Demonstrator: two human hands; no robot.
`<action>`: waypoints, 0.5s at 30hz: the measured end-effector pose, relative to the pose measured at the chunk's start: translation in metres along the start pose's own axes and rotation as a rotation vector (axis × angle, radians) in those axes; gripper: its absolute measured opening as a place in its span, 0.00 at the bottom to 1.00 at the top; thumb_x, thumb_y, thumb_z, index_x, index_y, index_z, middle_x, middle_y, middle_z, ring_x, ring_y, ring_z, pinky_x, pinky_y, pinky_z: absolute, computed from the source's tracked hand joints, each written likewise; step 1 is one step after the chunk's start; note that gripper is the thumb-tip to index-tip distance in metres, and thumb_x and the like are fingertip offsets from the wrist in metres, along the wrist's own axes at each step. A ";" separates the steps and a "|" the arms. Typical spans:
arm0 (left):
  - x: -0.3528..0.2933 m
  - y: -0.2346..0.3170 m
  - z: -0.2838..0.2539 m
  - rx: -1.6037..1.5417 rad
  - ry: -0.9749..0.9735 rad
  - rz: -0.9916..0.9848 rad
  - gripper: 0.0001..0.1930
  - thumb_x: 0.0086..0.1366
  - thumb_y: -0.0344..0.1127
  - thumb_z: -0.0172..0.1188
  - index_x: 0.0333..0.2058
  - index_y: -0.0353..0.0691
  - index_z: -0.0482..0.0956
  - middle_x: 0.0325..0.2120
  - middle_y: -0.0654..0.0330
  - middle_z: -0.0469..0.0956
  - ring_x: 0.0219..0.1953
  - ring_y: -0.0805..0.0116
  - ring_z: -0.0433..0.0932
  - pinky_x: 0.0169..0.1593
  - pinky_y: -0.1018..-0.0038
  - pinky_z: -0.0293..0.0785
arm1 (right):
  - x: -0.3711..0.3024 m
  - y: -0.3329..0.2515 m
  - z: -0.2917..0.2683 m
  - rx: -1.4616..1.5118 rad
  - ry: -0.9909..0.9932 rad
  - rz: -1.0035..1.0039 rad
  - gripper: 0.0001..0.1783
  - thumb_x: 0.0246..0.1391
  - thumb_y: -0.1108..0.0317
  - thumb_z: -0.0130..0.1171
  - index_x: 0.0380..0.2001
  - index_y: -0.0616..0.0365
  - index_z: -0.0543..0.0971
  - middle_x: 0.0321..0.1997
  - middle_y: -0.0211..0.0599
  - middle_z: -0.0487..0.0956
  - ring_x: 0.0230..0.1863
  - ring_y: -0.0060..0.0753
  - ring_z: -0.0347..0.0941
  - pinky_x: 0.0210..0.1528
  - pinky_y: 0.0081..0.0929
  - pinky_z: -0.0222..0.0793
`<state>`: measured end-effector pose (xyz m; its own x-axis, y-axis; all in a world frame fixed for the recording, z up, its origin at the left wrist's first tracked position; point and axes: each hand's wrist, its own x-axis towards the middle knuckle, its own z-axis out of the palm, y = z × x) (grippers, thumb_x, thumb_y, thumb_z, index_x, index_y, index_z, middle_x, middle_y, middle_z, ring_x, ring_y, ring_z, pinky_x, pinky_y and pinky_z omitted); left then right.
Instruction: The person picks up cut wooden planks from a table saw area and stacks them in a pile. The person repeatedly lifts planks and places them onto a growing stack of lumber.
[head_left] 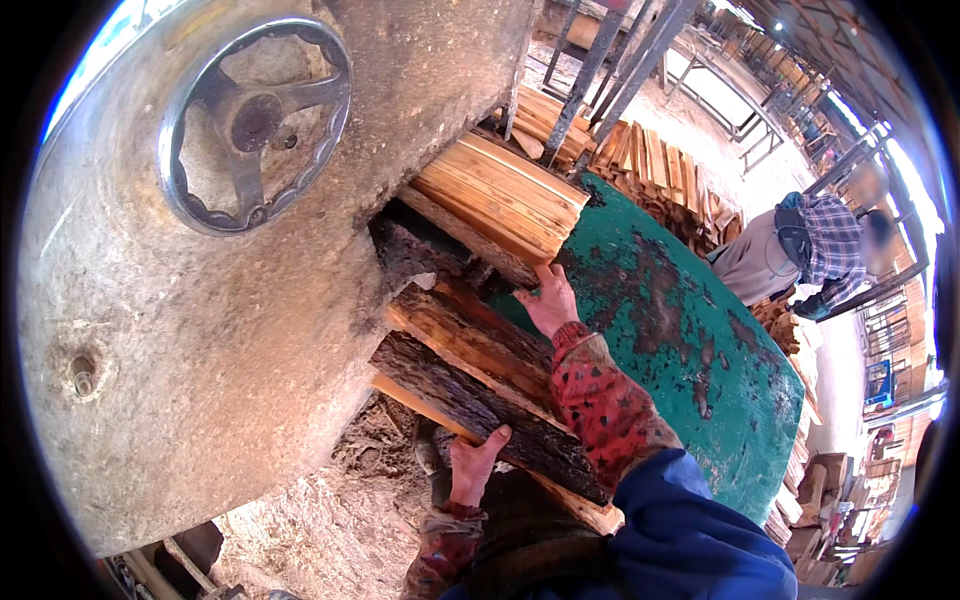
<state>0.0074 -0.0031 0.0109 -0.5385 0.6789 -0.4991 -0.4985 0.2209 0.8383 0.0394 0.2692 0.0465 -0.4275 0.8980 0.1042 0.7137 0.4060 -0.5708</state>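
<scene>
My left hand (475, 466) grips a bark-covered slab (480, 405), its thumb on the dark bark and its fingers out of sight underneath. The slab slants toward the machine's dusty cover, and its cut edge is pale yellow. My right hand (550, 302) is at the near end of a bundle of sawn boards (500, 195), fingertips against the lower corner and thumb held apart. Between the two hands another reddish-brown slab (470, 335) lies on the machine bed.
A large dusty machine cover with a metal handwheel (256, 122) stands on the left. On the right is a worn green table (680, 330). Stacked boards (655, 170) lie beyond it, near another person (800, 245) bending over. Sawdust (310, 535) covers the ground below.
</scene>
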 end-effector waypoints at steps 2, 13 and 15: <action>0.001 -0.001 -0.002 0.078 0.005 -0.046 0.21 0.50 0.41 0.74 0.35 0.30 0.81 0.32 0.65 0.79 0.32 0.77 0.74 0.38 0.76 0.72 | 0.012 0.004 0.004 -0.104 -0.005 -0.143 0.22 0.46 0.64 0.65 0.44 0.59 0.72 0.45 0.50 0.72 0.45 0.57 0.72 0.45 0.46 0.70; -0.006 0.015 0.010 0.070 0.056 -0.065 0.30 0.46 0.54 0.75 0.34 0.31 0.78 0.28 0.64 0.77 0.31 0.73 0.71 0.37 0.73 0.69 | 0.032 -0.018 -0.006 -0.245 -0.236 -0.068 0.21 0.52 0.56 0.61 0.43 0.58 0.71 0.40 0.50 0.78 0.44 0.57 0.74 0.44 0.49 0.70; 0.000 0.006 0.005 0.192 0.083 -0.119 0.30 0.45 0.54 0.75 0.34 0.31 0.78 0.29 0.63 0.77 0.31 0.73 0.71 0.37 0.73 0.69 | 0.017 -0.003 -0.020 -0.236 -0.247 -0.048 0.21 0.52 0.56 0.60 0.44 0.58 0.71 0.37 0.53 0.79 0.44 0.58 0.75 0.44 0.50 0.69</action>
<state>0.0079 0.0015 0.0172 -0.5417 0.5818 -0.6067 -0.4280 0.4302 0.7948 0.0413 0.2868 0.0661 -0.5648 0.8203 -0.0901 0.7856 0.5011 -0.3631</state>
